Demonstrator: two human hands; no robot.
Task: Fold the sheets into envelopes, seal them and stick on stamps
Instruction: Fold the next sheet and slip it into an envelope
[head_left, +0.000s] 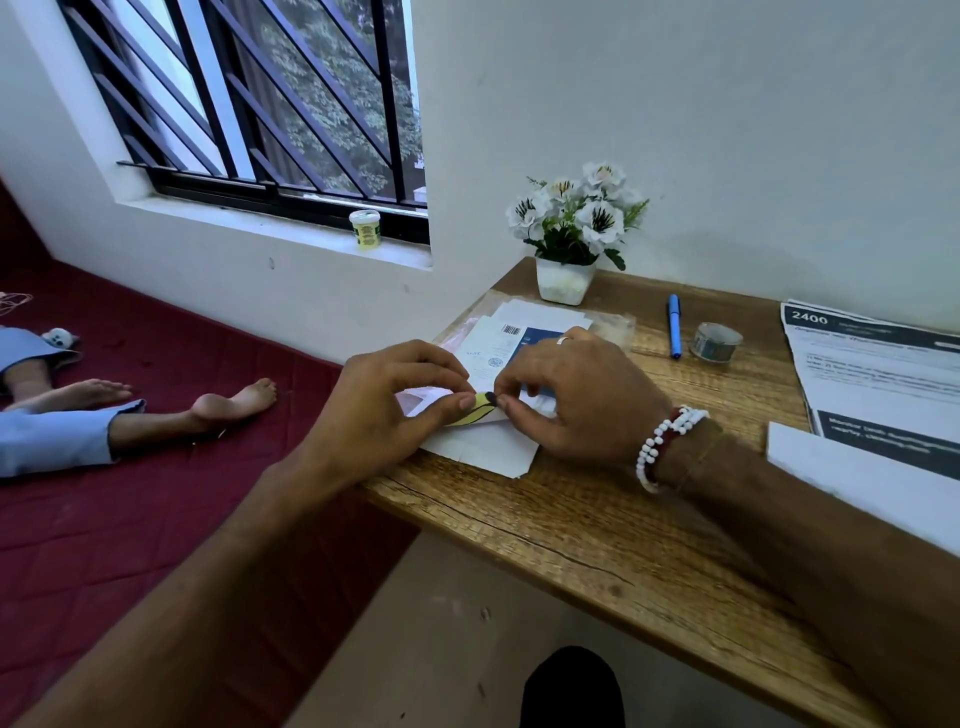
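A white folded envelope (483, 449) lies near the left edge of the wooden table (597, 540). Over it, my left hand (384, 410) and my right hand (566, 400) pinch a small yellow and black sticker (477, 410) between their fingertips, the left at its left end, the right at its dark right end. The sticker is curled a little above the envelope. Behind the hands a stack of printed sheets (519, 327) lies on a clear plastic sleeve; part of it is hidden by my hands.
A white flower pot (566, 244) stands at the back of the table. A blue pen (674, 326) and a tape roll (717, 341) lie to the right. Printed sheets (878, 374) cover the right end. A person's legs (130, 410) rest on the red mattress at left.
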